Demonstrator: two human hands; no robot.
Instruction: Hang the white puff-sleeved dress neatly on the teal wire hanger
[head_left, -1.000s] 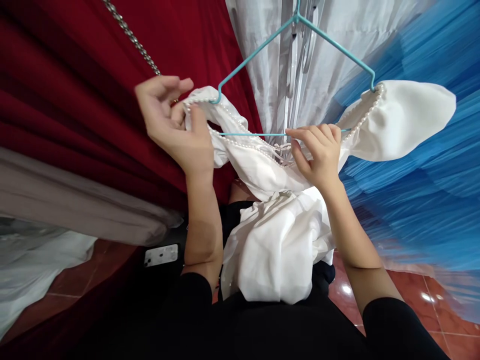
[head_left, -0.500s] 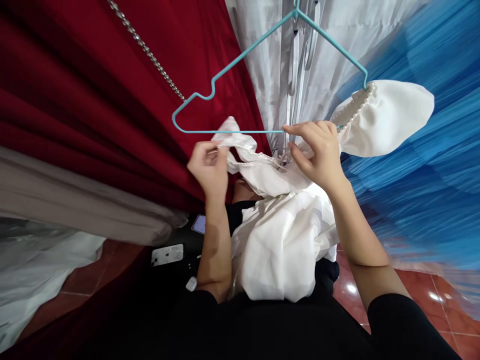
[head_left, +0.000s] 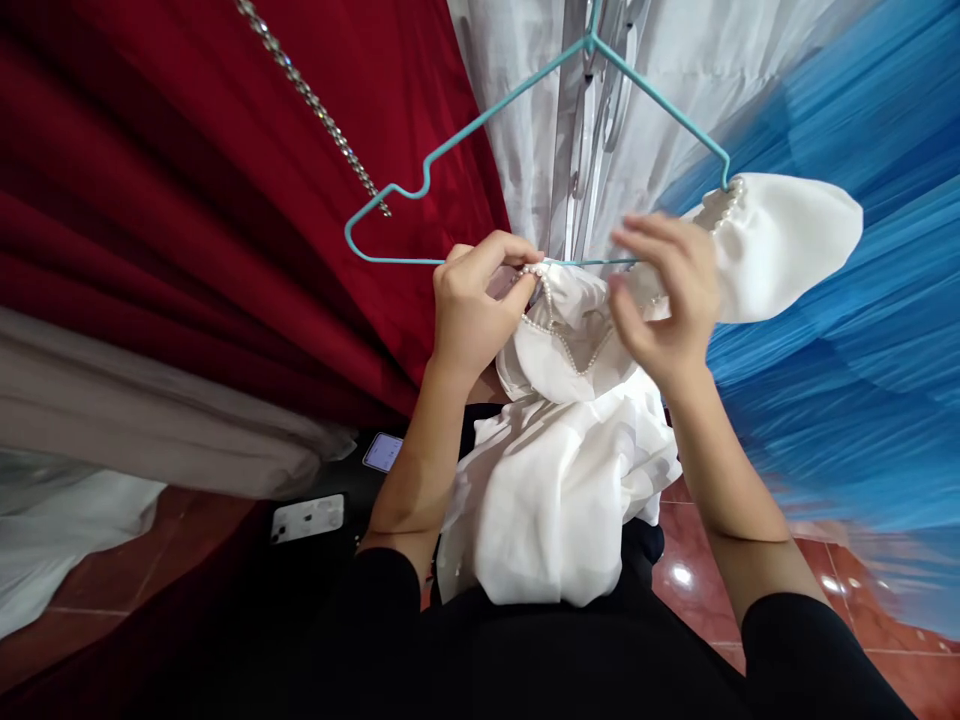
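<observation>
A white satin dress [head_left: 551,510] with pearl-trimmed edges lies bunched over the lap. Its puffed sleeve [head_left: 795,245] hangs on the right end of a light-blue hanger [head_left: 510,95]. My left hand [head_left: 484,300] pinches the pearl edge of the dress just at the hanger's bottom bar, left of centre. Close to the right part of that bar is my right hand [head_left: 671,295], slightly blurred, with thumb and fingers apart; nothing shows between them. The left end of the hanger is bare. Part of the dress behind my right hand is hidden.
Red cloth [head_left: 225,150] with a sparkling chain [head_left: 315,105] hangs on the left, blue tulle [head_left: 885,380] on the right. White fabric [head_left: 517,130] and metal poles stand behind the hanger. Two phones [head_left: 307,518] lie on a black surface at lower left.
My left hand has moved right and up with the dress edge, bringing it to the hanger bar. My right hand has left the bar and shifted slightly right, its fingers opening.
</observation>
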